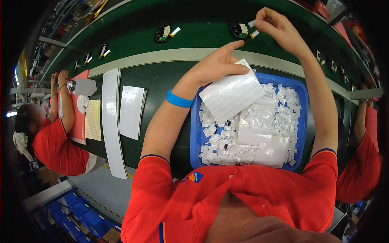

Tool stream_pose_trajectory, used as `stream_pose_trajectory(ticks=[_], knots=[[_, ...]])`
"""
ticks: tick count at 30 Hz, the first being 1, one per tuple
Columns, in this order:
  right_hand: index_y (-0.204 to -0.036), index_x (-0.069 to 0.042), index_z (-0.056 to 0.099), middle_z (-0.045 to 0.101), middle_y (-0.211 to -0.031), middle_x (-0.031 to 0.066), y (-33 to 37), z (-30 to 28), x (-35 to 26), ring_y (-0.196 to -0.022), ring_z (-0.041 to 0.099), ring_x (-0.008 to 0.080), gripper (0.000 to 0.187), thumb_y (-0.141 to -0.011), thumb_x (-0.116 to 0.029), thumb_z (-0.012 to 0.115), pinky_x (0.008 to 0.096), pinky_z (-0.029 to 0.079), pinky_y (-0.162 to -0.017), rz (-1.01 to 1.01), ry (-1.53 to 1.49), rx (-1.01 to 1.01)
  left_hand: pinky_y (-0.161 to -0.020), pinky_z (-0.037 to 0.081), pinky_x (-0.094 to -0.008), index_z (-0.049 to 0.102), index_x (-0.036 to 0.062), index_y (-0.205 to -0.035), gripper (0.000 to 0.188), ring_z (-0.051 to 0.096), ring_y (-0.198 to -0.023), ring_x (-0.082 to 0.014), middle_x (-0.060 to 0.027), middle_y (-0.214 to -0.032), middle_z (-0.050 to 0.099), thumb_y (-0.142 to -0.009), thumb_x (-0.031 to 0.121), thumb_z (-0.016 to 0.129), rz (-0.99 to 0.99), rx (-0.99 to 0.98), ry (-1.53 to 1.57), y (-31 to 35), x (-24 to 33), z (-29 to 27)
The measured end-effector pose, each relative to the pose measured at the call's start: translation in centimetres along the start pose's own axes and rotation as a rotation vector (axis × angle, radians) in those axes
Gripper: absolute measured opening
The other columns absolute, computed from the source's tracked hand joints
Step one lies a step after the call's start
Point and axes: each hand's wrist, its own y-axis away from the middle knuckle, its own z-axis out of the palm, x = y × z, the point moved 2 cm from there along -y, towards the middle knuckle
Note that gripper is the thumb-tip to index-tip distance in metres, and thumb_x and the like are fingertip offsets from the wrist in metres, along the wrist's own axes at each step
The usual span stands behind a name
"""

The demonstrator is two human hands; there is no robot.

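My left hand [216, 65] grips a white sheet of adhesive strips [233, 96] between thumb and fingers, its index finger stretched out toward the belt. My right hand [279, 30] pinches a small white tab [252, 24] above the green belt. Just left of that tab lies a round black housing [234, 30] with a green circuit board and a pale strip. A small silver and yellow battery cell [254, 34] sits beside it. Below the sheet, a blue tray [195, 141] holds a heap of small white scraps [283, 109].
More black housings, one [163, 34] to the left, lie along the green belt [202, 20]. White sheets [132, 111], a long white strip [112, 121] and a yellowish sheet [93, 119] lie left of the tray. Co-workers in red sit at left [56, 141] and right [360, 170].
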Motion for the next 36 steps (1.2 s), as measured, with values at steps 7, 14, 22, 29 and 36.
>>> stream_pose_trajectory(ticks=[7, 14, 22, 29, 36], knots=[[-0.091, -0.004, 0.051, 0.049, -0.082, 0.0004, -2.4, -2.0, 8.8, -0.078, 0.046, 0.0093, 0.021, -0.086, -0.024, 0.056, 0.0230, 0.038, -0.074, 0.197, 0.250, -0.067, -0.076, 0.048, -0.0256, 0.031, 0.0025, -0.137, 0.066, 0.064, -0.084, -0.0152, -0.0150, -0.095, 0.066, -0.080, 0.011, 0.063, -0.015, -0.034, -0.012, 0.1, 0.7, 0.3], [-0.089, -0.005, 0.050, 0.049, -0.079, 0.0013, -4.6, -2.3, 10.7, -0.074, 0.043, 0.0114, 0.018, -0.086, -0.022, 0.054, 0.0249, 0.038, -0.072, 0.206, 0.310, -0.316, -0.078, 0.049, -0.0262, 0.036, 0.0051, -0.135, 0.061, 0.064, -0.085, -0.0159, -0.0142, -0.095, 0.067, -0.080, 0.010, 0.062, -0.009, -0.032, -0.016, 0.0, 0.3, 0.1], [-0.087, -0.006, 0.049, 0.048, -0.076, 0.0004, -4.4, -2.6, 11.3, -0.072, 0.042, 0.0116, 0.016, -0.085, -0.021, 0.053, 0.0252, 0.037, -0.069, 0.208, 0.344, -0.371, -0.076, 0.049, -0.0258, 0.037, 0.0061, -0.134, 0.060, 0.065, -0.084, -0.0159, -0.0140, -0.095, 0.067, -0.080, 0.011, 0.062, 0.000, -0.018, -0.066, 0.0, 0.3, 0.0], [-0.086, -0.006, 0.050, 0.048, -0.075, 0.0005, -4.1, -2.9, 11.4, -0.071, 0.041, 0.0121, 0.015, -0.083, -0.020, 0.054, 0.0256, 0.037, -0.067, 0.219, 0.353, -0.387, -0.076, 0.049, -0.0261, 0.038, 0.0069, -0.134, 0.059, 0.065, -0.083, -0.0155, -0.0131, -0.094, 0.067, -0.080, 0.011, 0.062, 0.004, -0.020, -0.056, 0.1, 0.2, 0.0], [-0.084, -0.004, 0.051, 0.049, -0.072, 0.0011, -2.9, -3.0, 12.3, -0.068, 0.043, 0.0118, 0.014, -0.083, -0.017, 0.055, 0.0255, 0.038, -0.066, 0.255, 0.319, -0.289, -0.070, 0.048, -0.0251, 0.038, 0.0004, -0.132, 0.061, 0.063, -0.078, -0.0141, -0.0122, -0.089, 0.066, -0.079, 0.015, 0.064, 0.019, -0.015, -0.021, 0.0, 0.5, 0.3]])
